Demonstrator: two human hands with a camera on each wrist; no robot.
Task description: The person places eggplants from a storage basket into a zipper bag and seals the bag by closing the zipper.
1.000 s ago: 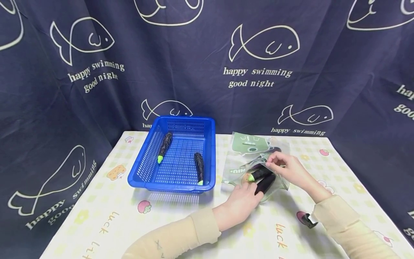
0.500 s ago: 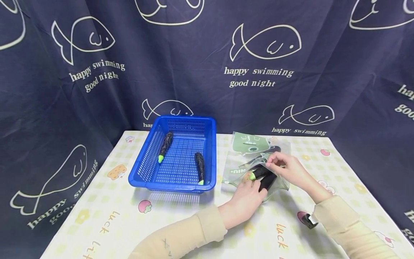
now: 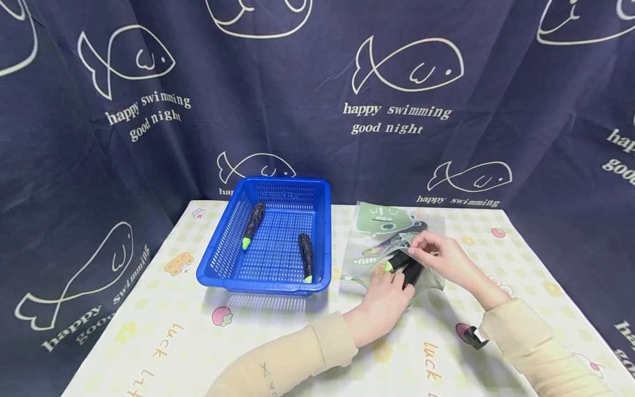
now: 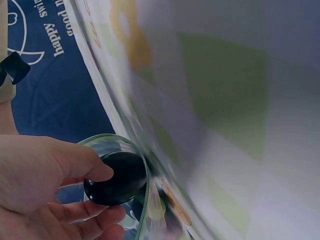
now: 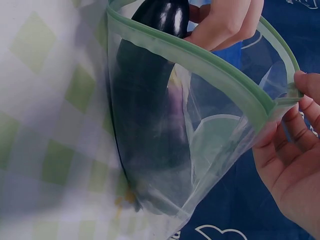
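My left hand [image 3: 381, 310] grips the smooth end of a dark eggplant [image 4: 117, 180] between thumb and fingers. Most of that eggplant [image 5: 145, 125] lies inside a clear zip bag [image 3: 364, 263] with a green-edged mouth. The mouth of the bag is spread wide, and my right hand [image 3: 443, 260] pinches its green rim [image 5: 215, 64]. Another eggplant with a light green tip [image 3: 388, 267] lies beside the gripped one in the head view. Dark shapes further into the bag are partly hidden by the printed film.
Left of the bag stands a blue perforated basket [image 3: 263, 286]. Inside it are a wrinkled dark eggplant [image 3: 254, 223] at the left and a second eggplant [image 3: 305, 256] at the right. A navy fish-print curtain [image 3: 297, 99] hangs behind the patterned tablecloth [image 3: 168, 309].
My left hand has moved right and slightly away from me, pushing the gripped eggplant deeper into the bag. The right hand keeps its pinch on the rim, nearly still.
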